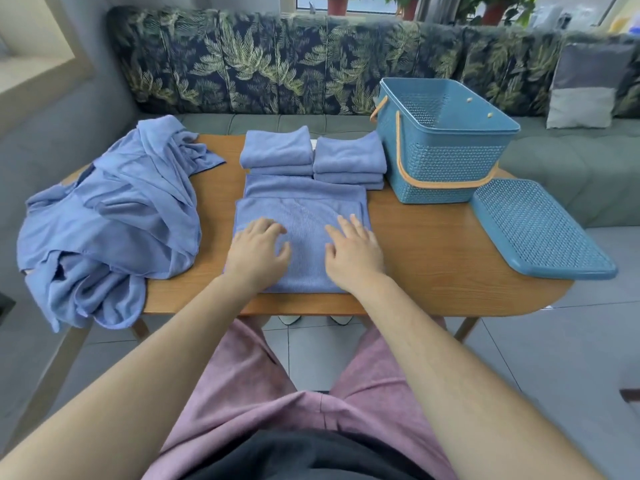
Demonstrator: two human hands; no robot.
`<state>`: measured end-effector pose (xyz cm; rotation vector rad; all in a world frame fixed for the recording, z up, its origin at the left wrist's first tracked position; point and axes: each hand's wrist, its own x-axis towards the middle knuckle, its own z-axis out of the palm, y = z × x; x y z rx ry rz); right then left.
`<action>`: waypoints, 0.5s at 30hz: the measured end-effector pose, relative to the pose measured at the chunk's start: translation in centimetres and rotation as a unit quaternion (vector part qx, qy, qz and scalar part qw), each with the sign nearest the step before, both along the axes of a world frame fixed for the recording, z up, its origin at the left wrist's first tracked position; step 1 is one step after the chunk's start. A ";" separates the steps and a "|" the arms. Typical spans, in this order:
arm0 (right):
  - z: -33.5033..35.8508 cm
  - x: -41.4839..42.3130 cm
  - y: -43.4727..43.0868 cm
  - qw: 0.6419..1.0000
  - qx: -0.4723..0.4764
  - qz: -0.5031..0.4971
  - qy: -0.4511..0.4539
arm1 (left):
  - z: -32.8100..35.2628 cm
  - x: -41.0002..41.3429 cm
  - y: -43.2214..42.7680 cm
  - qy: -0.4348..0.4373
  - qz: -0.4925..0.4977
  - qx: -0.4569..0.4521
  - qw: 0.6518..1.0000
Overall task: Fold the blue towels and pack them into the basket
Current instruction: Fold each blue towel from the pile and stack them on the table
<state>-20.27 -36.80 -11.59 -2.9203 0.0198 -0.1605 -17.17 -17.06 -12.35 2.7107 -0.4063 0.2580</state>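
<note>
Head view shows the left hand (258,251) and right hand (353,251) pressing side by side, fingers spread and gripping nothing, on the half-folded blue towel (304,213) at the tabletop's (433,251) near edge, with the basket (446,157) beyond and rightward, nearer the right hand.

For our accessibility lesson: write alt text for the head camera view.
A person's left hand and right hand rest on a partly folded blue towel on a wooden table. Beyond lie two folded stacks, an unfolded heap at left, an open basket and its lid at right.
</note>
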 end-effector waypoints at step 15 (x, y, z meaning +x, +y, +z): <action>-0.3 -1.5 -0.8 0.999 0.016 0.026 -0.015 | -1.4 -2.2 -1.3 0.011 -0.025 0.057 0.998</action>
